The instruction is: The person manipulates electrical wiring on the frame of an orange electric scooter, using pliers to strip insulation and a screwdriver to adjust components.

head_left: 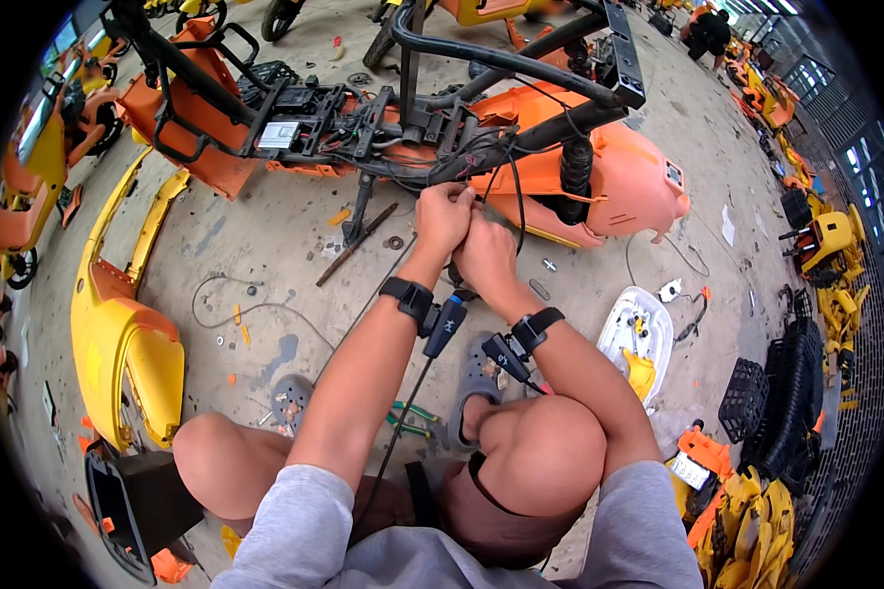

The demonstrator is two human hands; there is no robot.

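My left hand (442, 218) and my right hand (484, 253) meet just below the black tubular frame (540, 137) of a partly dismantled scooter with orange body panels (629, 167). Fingers of both are closed together around black cable (517, 201) that hangs from the frame; their exact grip is partly hidden. Wires and a silver box (279, 134) lie along the frame's middle. A black band with a small device is strapped on each wrist. Green-handled pliers (413, 426) lie on the floor between my legs, and a brown rod (356, 245) lies under the scooter.
Yellow body panels (152, 368) lie at left, beside a black bin (118, 501). A white tray (613, 334) of small parts is at right, with black baskets (742, 401) and stacked yellow parts (746, 520) beyond. More scooters surround the area. Another person (709, 37) is in the back right.
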